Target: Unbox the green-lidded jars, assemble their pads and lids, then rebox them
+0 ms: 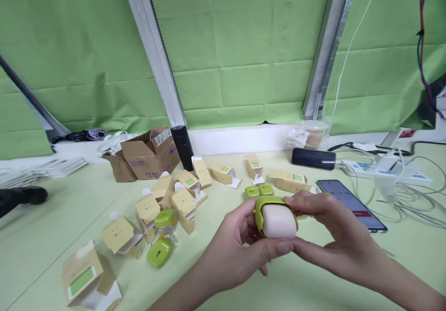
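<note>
Between my two hands, above the front of the table, is a small cream rounded block with a green cover wrapped over its top and sides. My left hand is closed on its left side, the thumb lying along the bottom edge. My right hand pinches it from the right, forefinger on the green cover and thumb underneath. Just behind it lie two small green square pieces. To the left are a green-lidded clear piece and another green square piece.
Several opened small cardboard boxes are scattered from front left to back centre. Behind them stand a larger brown carton and a black cylinder. At right lie a lit phone, a dark phone, and a power strip with tangled cables.
</note>
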The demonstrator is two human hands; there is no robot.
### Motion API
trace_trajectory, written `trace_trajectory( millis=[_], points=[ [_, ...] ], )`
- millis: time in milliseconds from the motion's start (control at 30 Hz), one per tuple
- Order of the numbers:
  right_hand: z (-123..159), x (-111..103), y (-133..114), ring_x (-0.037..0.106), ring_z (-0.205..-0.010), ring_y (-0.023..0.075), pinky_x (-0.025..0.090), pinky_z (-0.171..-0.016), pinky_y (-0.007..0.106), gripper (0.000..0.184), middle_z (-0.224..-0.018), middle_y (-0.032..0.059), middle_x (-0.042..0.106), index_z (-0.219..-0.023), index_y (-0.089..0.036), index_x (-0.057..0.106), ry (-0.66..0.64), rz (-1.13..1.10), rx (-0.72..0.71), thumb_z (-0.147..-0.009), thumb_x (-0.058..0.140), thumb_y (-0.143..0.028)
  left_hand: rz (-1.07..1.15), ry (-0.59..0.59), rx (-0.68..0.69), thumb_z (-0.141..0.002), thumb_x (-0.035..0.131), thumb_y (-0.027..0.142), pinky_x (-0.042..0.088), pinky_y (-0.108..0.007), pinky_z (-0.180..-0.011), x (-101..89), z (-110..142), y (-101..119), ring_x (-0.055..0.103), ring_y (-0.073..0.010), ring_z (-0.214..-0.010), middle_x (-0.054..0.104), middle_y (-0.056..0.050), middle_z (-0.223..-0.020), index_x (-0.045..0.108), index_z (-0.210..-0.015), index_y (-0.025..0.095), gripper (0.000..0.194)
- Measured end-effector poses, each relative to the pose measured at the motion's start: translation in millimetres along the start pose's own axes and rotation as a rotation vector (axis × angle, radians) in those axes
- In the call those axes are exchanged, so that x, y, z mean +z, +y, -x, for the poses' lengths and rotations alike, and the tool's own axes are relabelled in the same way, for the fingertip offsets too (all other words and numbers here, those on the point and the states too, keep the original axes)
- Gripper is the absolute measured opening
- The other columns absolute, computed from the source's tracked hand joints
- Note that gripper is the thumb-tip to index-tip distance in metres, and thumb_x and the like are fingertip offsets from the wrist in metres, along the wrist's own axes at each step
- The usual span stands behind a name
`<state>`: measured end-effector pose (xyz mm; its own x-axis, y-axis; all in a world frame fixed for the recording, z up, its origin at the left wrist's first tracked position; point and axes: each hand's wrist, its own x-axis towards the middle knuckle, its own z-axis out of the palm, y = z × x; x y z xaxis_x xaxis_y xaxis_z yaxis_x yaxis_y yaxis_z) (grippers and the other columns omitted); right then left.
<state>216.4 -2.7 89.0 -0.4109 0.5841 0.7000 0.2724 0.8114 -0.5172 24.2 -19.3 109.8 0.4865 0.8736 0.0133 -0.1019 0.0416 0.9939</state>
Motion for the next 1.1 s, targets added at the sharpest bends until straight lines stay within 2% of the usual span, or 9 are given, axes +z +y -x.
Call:
trace_trajectory(
  millis=[67,233,400,533,600,733,867,967,1100],
  points=[
    [-1,-1,-1,0.066,-0.087,0.0192,0.059,-0.073,0.027,0.048,-0.094,0.002,0.063,-0.115,-0.032,0.044,-0.017,-0.037,0.059,-0.076,0.07,-0.02,-0.035,-0.014,0.024,-0.075,0.07,0.031,0.047,-0.016,-0.049,-0.1,1,1,0.053,-0.0095,-0.066,0.059,-0.002,-0.089,0.054,-0.11,0.022,0.039],
    [-7,0,2,0.06,-0.1,0.0185,0.054,-0.088,0.031,0.063,-0.112,0.0061,0.054,-0.125,-0.03,0.034,-0.137,-0.298,0.223,-0.074,0.065,-0.011,-0.199,-0.039,0.142,-0.079,0.065,0.021,0.047,-0.03,-0.088,-2.5,0,3,0.056,-0.0211,-0.107,0.056,-0.007,-0.118,0.044,-0.126,0.025,0.051],
    [-12,6,15,0.059,-0.103,0.0202,0.051,-0.089,0.036,0.042,-0.115,0.0074,0.054,-0.12,-0.027,0.043,-0.265,-0.52,0.266,-0.082,0.062,-0.025,-0.407,-0.084,0.201,-0.083,0.057,0.018,0.039,-0.037,-0.1,-9.5,-2,-2,0.046,-0.0242,-0.122,0.042,-0.007,-0.139,0.036,-0.135,0.031,0.057],
    [-5,11,29,0.062,-0.092,0.0178,0.054,-0.079,0.034,0.027,-0.101,0.0047,0.056,-0.102,-0.023,0.047,-0.211,-0.547,0.443,-0.083,0.064,-0.032,-0.518,0.003,0.111,-0.082,0.06,0.028,0.041,-0.038,-0.094,-19.0,-6,-12,0.057,-0.0218,-0.104,0.057,-0.006,-0.111,0.023,-0.137,0.027,0.067],
    [4,15,35,0.063,-0.09,0.0163,0.054,-0.078,0.033,0.032,-0.102,0.0029,0.055,-0.102,-0.025,0.042,-0.199,-0.565,0.471,-0.081,0.067,-0.027,-0.585,0.031,0.069,-0.075,0.067,0.034,0.043,-0.037,-0.088,-28.0,-8,-18,0.056,-0.0212,-0.098,0.056,-0.005,-0.104,0.031,-0.128,0.023,0.065],
    [21,31,43,0.062,-0.097,0.0164,0.05,-0.091,0.037,0.053,-0.104,0.001,0.055,-0.116,-0.028,0.038,-0.187,-0.45,0.44,-0.074,0.068,-0.013,-0.752,-0.011,-0.063,-0.059,0.078,0.045,0.043,-0.038,-0.085,-49.0,-12,-40,0.052,-0.0253,-0.099,0.054,-0.006,-0.105,0.049,-0.107,0.02,0.061],
    [29,49,48,0.057,-0.108,0.0211,0.046,-0.097,0.04,0.051,-0.11,0.0045,0.056,-0.12,-0.025,0.049,-0.261,-0.259,0.36,-0.074,0.066,-0.012,-0.804,-0.107,-0.116,-0.05,0.082,0.043,0.043,-0.041,-0.085,-58.2,-15,-67,0.051,-0.0303,-0.103,0.055,-0.01,-0.112,0.05,-0.118,0.019,0.079],
    [32,56,49,0.055,-0.109,0.0231,0.045,-0.095,0.041,0.046,-0.113,0.0061,0.058,-0.116,-0.023,0.053,-0.331,-0.171,0.328,-0.074,0.066,-0.013,-0.83,-0.139,-0.116,-0.054,0.08,0.033,0.043,-0.04,-0.084,-58.3,-17,-83,0.052,-0.0307,-0.102,0.056,-0.01,-0.112,0.05,-0.121,0.019,0.076],
    [33,54,50,0.057,-0.105,0.0225,0.046,-0.092,0.038,0.047,-0.113,0.0058,0.06,-0.116,-0.023,0.051,-0.396,-0.139,0.319,-0.074,0.065,-0.012,-0.869,-0.141,-0.175,-0.057,0.077,0.034,0.045,-0.036,-0.076,-59.5,-21,-92,0.055,-0.0272,-0.092,0.058,-0.008,-0.103,0.053,-0.114,0.018,0.063]
  ],
)
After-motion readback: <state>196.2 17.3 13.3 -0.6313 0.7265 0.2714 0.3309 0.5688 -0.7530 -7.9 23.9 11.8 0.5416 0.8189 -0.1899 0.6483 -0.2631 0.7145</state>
